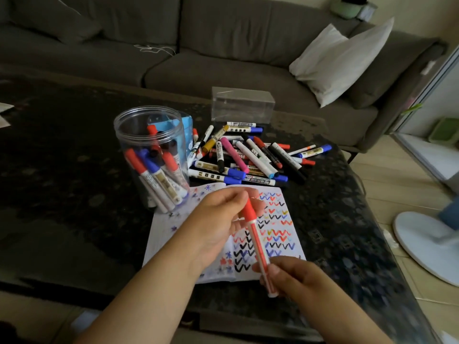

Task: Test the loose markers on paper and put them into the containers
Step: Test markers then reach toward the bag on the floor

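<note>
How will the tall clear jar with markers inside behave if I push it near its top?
The clear jar looks tall for its base, so a high push may tip it rather than slide it. It seems to be thin plastic, probably light; the markers inside lean loosely and may shift. The table looks glossy, so a low push would likely slide it.

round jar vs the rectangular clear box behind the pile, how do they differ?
The round jar is a tall cylinder standing upright with its mouth open; the clear box is a low rectangular block. The round jar holds red, blue and black capped markers; the clear box looks empty. The jar stands beside the paper; the box sits behind the loose marker pile. Both are transparent plastic.
</note>
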